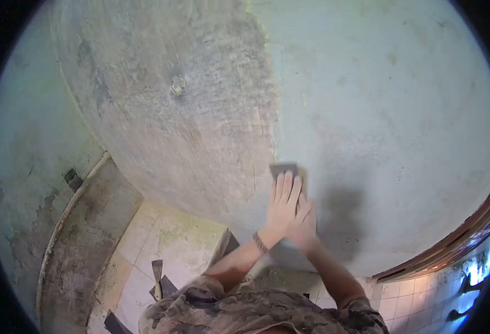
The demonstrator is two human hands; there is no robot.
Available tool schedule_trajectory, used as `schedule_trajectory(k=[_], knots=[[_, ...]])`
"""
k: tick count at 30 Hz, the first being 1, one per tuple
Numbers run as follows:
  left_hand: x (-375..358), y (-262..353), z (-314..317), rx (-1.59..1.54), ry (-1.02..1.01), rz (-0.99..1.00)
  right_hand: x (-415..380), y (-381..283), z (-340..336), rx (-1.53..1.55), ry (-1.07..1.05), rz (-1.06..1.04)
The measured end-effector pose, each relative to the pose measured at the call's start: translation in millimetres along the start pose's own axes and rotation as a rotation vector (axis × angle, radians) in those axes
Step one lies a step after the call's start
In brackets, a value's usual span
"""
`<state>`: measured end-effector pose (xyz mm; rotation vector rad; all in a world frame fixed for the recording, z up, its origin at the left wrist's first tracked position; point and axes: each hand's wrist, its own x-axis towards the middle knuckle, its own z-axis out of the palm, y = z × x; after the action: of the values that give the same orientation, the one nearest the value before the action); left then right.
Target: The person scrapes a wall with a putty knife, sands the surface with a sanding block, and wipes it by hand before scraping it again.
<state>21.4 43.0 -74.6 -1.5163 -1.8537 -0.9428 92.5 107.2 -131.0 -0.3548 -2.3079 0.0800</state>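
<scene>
Both my hands meet on a flat grey scraper (283, 167) that rests against the wall at the edge between the stripped, mottled area (200, 111) and the pale green paint (378, 100). My left hand (282, 205), with a bracelet at its wrist, lies over the tool, fingers extended and pressed together on its blade. Beside and partly beneath it, my right hand (305, 220) is closed around what seems to be the handle, mostly hidden.
A scraper with a light handle (157, 281) lies on the tiled ledge (139, 273) at the lower left, near other dark flat pieces (114, 324). A wooden frame (439, 239) crosses the lower right. An electrical box (73, 180) is on the left wall.
</scene>
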Motion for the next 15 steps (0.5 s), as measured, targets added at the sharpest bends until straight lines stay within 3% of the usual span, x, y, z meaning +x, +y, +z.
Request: schedule_trajectory(k=[1,3,7,9,10,11,13,15], knots=[[-6.4,4.5,-0.3,-0.002,0.015,0.009,-20.4,8.9,13.4,-0.254,-0.077,-0.100],[-6.1,13.4,-8.6,-0.219,0.345,-0.307,-15.4,1.5,-10.3,-0.172,-0.081,-0.091],[28.1,21.9,-32.6,-0.119,0.473,-0.391,-11.4,-7.4,-29.4,-0.132,-0.189,-0.091],[37.1,32.0,-41.5,-0.396,0.480,-0.605,-15.1,-8.4,-33.2,-0.127,-0.156,-0.118],[44.4,34.3,-45.3,-0.498,0.603,-0.663,-15.8,-9.0,-36.8,-0.154,-0.148,-0.138],[46.3,30.2,-50.1,-0.502,0.624,-0.651,-14.1,-10.3,-40.7,-0.181,-0.141,-0.159],[37.7,15.4,-61.0,-0.455,0.313,-0.565,-9.2,-17.1,-59.3,-0.174,0.010,-0.219],[27.3,7.4,-60.9,-0.523,0.434,-0.575,-8.2,-18.6,-70.6,0.083,0.240,-0.224]])
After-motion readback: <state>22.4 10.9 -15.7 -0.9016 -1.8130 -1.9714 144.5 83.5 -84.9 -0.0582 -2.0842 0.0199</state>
